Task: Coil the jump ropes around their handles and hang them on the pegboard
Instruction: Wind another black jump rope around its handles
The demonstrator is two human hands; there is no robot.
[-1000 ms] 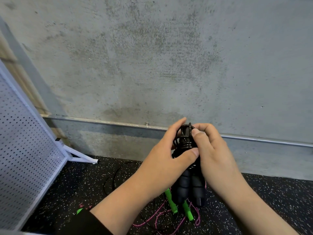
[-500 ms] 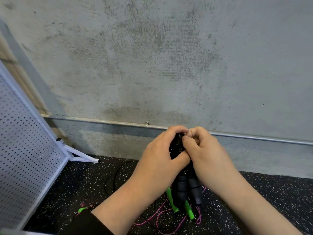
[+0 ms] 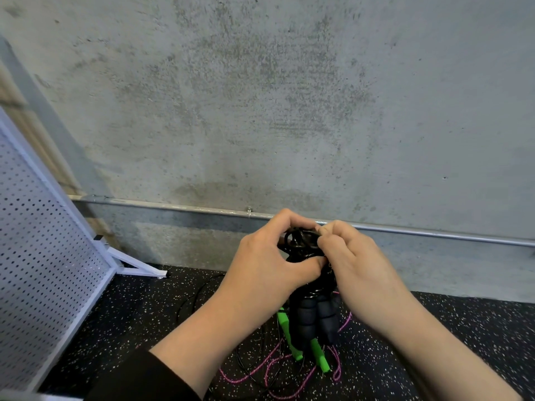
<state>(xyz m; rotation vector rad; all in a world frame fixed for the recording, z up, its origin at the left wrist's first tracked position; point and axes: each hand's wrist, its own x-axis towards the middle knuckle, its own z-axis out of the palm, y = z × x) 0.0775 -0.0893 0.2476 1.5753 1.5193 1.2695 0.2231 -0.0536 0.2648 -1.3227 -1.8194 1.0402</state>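
Seen from the head camera, the left hand (image 3: 269, 261) and right hand (image 3: 354, 263) both curl their fingers around the coiled black jump rope (image 3: 302, 246), held above its dangling black foam handles (image 3: 317, 319), with the white pegboard (image 3: 43, 256) well left.

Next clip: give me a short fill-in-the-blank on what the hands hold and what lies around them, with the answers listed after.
1. Both hands, the left hand and the right hand, grip a black jump rope whose cord is wound around its two ____ handles.
2. The two handles lying on the floor below are ____ in colour.
3. The loose cord on the floor beside them is ____.
4. The white pegboard stands at the ____ edge of the view.

Answers: black; green; pink; left
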